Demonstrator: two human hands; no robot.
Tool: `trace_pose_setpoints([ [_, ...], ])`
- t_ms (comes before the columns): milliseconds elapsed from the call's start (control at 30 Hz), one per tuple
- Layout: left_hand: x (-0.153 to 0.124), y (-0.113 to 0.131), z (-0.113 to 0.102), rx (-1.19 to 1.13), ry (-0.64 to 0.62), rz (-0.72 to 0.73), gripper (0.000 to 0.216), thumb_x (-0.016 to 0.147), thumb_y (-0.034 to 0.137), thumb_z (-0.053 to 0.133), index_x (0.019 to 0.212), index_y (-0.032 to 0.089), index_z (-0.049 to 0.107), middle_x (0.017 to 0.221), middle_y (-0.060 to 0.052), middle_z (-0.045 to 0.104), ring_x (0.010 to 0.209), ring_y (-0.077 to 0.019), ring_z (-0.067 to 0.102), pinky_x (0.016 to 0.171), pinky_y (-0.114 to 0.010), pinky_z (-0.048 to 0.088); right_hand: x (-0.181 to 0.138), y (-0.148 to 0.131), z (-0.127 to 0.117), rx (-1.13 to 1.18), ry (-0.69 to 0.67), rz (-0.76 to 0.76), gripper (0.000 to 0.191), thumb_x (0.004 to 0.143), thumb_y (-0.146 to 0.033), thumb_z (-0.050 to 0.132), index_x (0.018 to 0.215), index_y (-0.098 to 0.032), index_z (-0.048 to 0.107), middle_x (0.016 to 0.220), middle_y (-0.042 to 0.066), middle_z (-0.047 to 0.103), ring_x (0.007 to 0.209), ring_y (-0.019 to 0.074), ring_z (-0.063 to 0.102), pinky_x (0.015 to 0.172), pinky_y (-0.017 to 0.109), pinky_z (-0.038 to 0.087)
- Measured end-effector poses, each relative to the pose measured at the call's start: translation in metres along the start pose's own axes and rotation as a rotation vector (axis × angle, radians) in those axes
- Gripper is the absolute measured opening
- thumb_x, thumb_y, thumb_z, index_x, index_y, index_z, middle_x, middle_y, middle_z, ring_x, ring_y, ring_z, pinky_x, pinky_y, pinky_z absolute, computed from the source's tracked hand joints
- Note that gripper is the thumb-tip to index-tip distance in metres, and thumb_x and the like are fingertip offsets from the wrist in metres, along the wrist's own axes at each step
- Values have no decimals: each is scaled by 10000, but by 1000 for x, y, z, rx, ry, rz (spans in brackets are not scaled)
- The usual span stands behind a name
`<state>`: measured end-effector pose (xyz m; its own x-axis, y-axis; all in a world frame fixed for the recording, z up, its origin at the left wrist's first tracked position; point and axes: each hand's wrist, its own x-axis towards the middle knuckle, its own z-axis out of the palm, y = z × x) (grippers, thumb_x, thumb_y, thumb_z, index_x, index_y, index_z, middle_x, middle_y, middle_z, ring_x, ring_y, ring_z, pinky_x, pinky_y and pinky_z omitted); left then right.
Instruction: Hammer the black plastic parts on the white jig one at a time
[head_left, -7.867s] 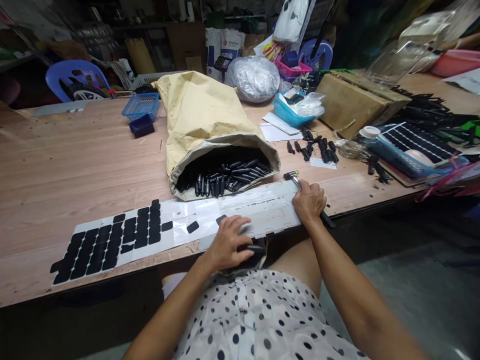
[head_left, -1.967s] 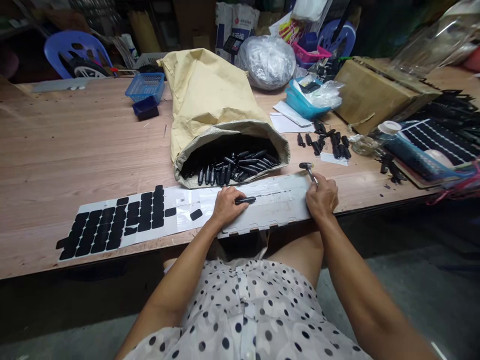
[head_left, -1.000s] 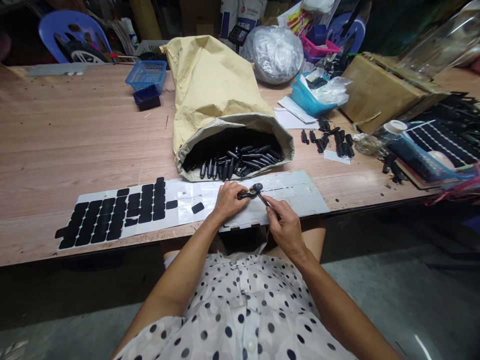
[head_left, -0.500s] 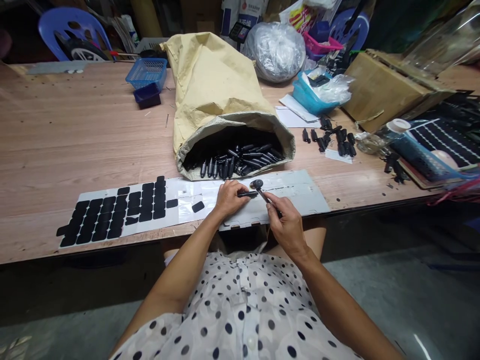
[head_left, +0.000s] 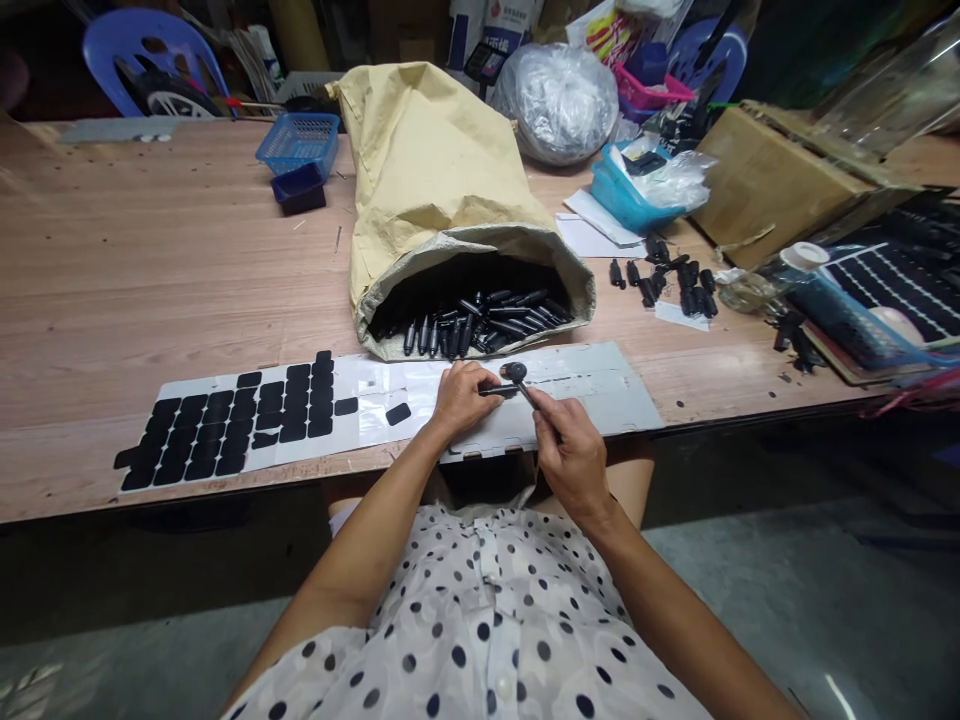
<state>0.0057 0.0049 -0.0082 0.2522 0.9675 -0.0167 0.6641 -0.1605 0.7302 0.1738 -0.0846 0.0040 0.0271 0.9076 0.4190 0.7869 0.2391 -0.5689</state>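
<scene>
My left hand (head_left: 466,398) is closed on a slim black cylindrical part (head_left: 499,390), holding it low over the light grey board (head_left: 600,390). My right hand (head_left: 571,450) grips the handle of a ratchet wrench (head_left: 516,373). The wrench's round dark head is at the right end of the black part; whether they are joined is too small to tell. Just beyond my hands lies a tan paper sack (head_left: 442,150), its mouth facing me, with many similar black parts (head_left: 465,325) inside.
Black rounded pads on a white sheet (head_left: 341,430) lie to the left. A blue basket (head_left: 300,145) and a small navy tray (head_left: 298,190) stand at the back left. On the right are scattered black pieces (head_left: 697,290), a turquoise basket (head_left: 630,195) and a cardboard box (head_left: 772,185).
The view has shifted slightly. Both hands keep their grips at nearly the same spot, and the wrench handle has turned only a little.
</scene>
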Motion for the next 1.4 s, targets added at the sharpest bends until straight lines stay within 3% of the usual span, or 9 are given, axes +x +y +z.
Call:
trace_pose_setpoints([
  [133, -1, 0, 1, 2, 20, 17, 65, 770, 220, 776, 819, 262, 774, 905, -9, 747, 979, -238, 627, 954, -392, 480, -1, 5, 1, -73, -58, 41, 373, 1007, -260, 486, 1247, -311, 767, 860, 30, 675, 805, 174, 656, 685, 259, 515],
  [300, -1, -1, 0, -4, 25, 11, 98, 749, 212, 775, 831, 265, 784, 918, -12, 756, 997, -247, 632, 973, -409, 486, 2, 9, -6, -46, 39, 41, 381, 1027, -286, 465, 1269, -290, 760, 912, 45, 697, 863, 188, 667, 756, 283, 532],
  [467, -1, -1, 0, -12, 14, 5, 111, 745, 194, 766, 836, 258, 778, 927, -9, 759, 1003, -250, 630, 976, -420, 489, -3, 12, -3, -43, 0, 68, 373, 1006, -279, 475, 1234, -308, 769, 869, 36, 683, 826, 196, 655, 721, 295, 528],
  [567, -2, -1, 1, -11, 18, 3, 119, 756, 200, 768, 859, 259, 775, 920, -11, 752, 996, -250, 621, 975, -426, 486, 5, 20, -8, 1, 59, 75, 369, 1003, -302, 472, 1234, -299, 759, 937, 54, 707, 883, 214, 658, 789, 330, 540],
  [667, -4, 0, 3, 14, 18, 13, 110, 768, 227, 782, 873, 254, 762, 913, -14, 738, 996, -251, 610, 967, -422, 479, 27, 44, -23, -58, 161, 121, 372, 984, -327, 483, 1245, -270, 742, 1000, 86, 703, 934, 242, 639, 862, 378, 524],
  [767, -5, 3, 4, 50, 9, 21, 134, 768, 270, 817, 881, 245, 749, 919, -24, 720, 1009, -261, 599, 950, -416, 470, 57, 86, -36, -260, 245, 277, 408, 945, -312, 469, 1228, -219, 748, 957, 114, 665, 910, 270, 611, 848, 412, 494],
  [967, -4, 3, 6, 75, -19, 34, 103, 839, 307, 792, 911, 244, 753, 922, -28, 704, 1015, -257, 594, 963, -414, 455, 88, 156, -31, -411, 219, 524, 420, 814, -263, 499, 1097, -212, 805, 809, 125, 575, 822, 335, 564, 737, 503, 453],
  [1200, -5, -2, 3, 100, -52, 98, 169, 966, 381, 651, 967, 262, 772, 995, -29, 724, 1024, -239, 585, 984, -411, 441, 81, 152, -18, -408, 296, 469, 418, 820, -274, 502, 1120, -232, 790, 919, 176, 607, 959, 410, 569, 781, 586, 435],
  [1400, -20, 1, -2, 94, -114, 237, 163, 946, 403, 692, 956, 278, 796, 1138, -50, 733, 1128, -256, 591, 1068, -455, 418, 83, 150, -16, -431, 324, 457, 415, 804, -257, 508, 1105, -236, 793, 904, 165, 619, 936, 391, 571, 770, 574, 453],
])
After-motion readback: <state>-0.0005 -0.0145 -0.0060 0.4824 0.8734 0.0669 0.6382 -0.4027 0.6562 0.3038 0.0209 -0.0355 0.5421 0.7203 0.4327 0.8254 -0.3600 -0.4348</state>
